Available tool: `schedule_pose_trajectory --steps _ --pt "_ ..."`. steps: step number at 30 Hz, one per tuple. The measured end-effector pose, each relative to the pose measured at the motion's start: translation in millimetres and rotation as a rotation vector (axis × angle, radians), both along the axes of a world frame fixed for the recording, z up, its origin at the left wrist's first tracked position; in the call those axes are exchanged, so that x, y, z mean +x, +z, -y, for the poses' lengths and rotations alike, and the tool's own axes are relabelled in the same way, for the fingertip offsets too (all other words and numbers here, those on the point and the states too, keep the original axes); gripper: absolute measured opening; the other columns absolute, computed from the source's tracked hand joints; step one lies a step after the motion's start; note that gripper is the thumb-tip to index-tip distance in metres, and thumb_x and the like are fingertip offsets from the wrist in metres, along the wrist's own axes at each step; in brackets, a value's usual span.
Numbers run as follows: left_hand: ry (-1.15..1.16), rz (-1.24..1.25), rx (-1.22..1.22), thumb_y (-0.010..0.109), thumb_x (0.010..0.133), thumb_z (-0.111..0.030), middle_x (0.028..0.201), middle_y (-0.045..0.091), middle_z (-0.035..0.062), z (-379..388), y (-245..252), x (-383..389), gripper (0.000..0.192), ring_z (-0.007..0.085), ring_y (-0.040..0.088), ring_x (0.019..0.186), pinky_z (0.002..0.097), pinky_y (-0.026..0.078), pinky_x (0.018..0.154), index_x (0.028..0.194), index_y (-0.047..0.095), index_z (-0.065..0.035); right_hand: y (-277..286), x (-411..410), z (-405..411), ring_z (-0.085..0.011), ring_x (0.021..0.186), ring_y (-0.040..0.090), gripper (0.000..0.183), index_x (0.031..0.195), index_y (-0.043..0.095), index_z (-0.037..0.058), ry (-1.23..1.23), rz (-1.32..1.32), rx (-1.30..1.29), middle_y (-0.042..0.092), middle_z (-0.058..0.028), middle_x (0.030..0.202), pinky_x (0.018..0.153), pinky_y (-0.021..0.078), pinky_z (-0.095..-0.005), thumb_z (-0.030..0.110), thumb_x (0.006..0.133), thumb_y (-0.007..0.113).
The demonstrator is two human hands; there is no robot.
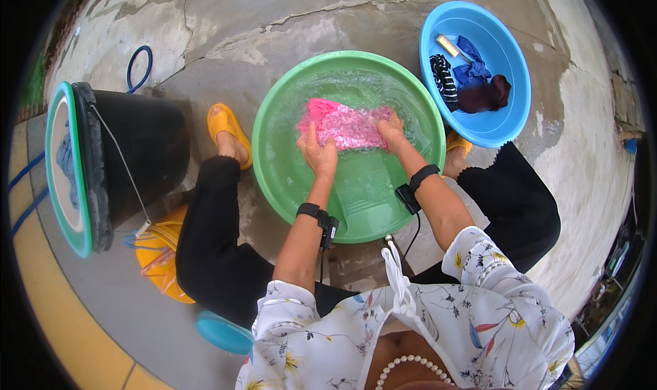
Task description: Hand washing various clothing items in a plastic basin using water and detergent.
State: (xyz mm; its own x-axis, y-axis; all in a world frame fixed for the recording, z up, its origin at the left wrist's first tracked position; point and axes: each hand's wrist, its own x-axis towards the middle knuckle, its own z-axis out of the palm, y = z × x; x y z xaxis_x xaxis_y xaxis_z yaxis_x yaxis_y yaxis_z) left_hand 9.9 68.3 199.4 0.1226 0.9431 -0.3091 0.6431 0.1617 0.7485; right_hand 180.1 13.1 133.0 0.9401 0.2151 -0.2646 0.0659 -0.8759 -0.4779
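Note:
A pink patterned cloth lies stretched out in the water of a large green plastic basin. My left hand grips its left end, thumb and fingers at the near edge. At the other end, my right hand holds the cloth, with some fingers under water or hidden by it. Ripples spread around the fabric. Beneath the water, a ribbed washboard-like panel shows on the basin's near side.
Touching the green basin at upper right is a blue basin with dark garments and a scrubbing brush. On the left stand a black bucket with a wire handle, a yellow bucket and a blue hose. The concrete floor is cracked and wet.

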Motion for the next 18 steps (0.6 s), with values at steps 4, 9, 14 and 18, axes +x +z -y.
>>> schedule_pose_trajectory --steps 4,9,14,18 --pt "0.225 -0.029 -0.267 0.058 0.078 -0.036 0.133 0.034 0.0131 -10.2 0.2 31.2 0.065 0.0301 0.043 0.115 0.0429 0.033 0.097 0.135 0.032 -0.0199 11.5 -3.4 0.4 -0.0162 0.073 0.058 0.011 0.083 0.064 0.0050 0.152 -0.722 0.557 0.063 -0.0067 0.082 0.070 0.0448 -0.0289 0.009 0.073 0.060" --pt "0.406 1.043 -0.899 0.046 0.086 -0.043 0.118 0.050 0.0120 -22.4 -2.1 28.9 0.050 0.0278 0.050 0.105 0.0420 0.042 0.089 0.124 0.043 -0.0099 145.3 -60.5 -3.2 -0.0092 0.073 0.051 0.011 0.081 0.059 0.0048 0.360 -0.790 0.894 0.058 0.0004 0.079 0.069 0.0427 -0.0241 -0.002 0.073 0.055" --pt "0.332 1.448 -0.945 0.049 0.087 -0.032 0.091 0.056 0.0099 -10.1 -23.2 30.1 0.027 0.0245 0.056 0.080 0.0368 0.048 0.073 0.098 0.052 -0.0075 169.9 -89.7 4.8 -0.0150 0.059 0.054 0.008 0.087 0.054 0.0060 0.585 -0.396 0.841 0.058 -0.0016 0.071 0.054 0.0436 -0.0309 0.011 0.081 0.054" --pt "0.444 1.192 -0.881 0.045 0.087 -0.019 0.089 0.058 0.0093 21.5 6.0 61.2 0.022 0.0204 0.058 0.076 0.0318 0.049 0.072 0.098 0.055 -0.0023 118.9 -50.9 6.2 -0.0312 0.059 0.056 0.015 0.086 0.053 0.0050 0.641 0.051 0.527 0.054 -0.0178 0.065 0.055 0.0438 -0.0364 0.020 0.082 0.054"
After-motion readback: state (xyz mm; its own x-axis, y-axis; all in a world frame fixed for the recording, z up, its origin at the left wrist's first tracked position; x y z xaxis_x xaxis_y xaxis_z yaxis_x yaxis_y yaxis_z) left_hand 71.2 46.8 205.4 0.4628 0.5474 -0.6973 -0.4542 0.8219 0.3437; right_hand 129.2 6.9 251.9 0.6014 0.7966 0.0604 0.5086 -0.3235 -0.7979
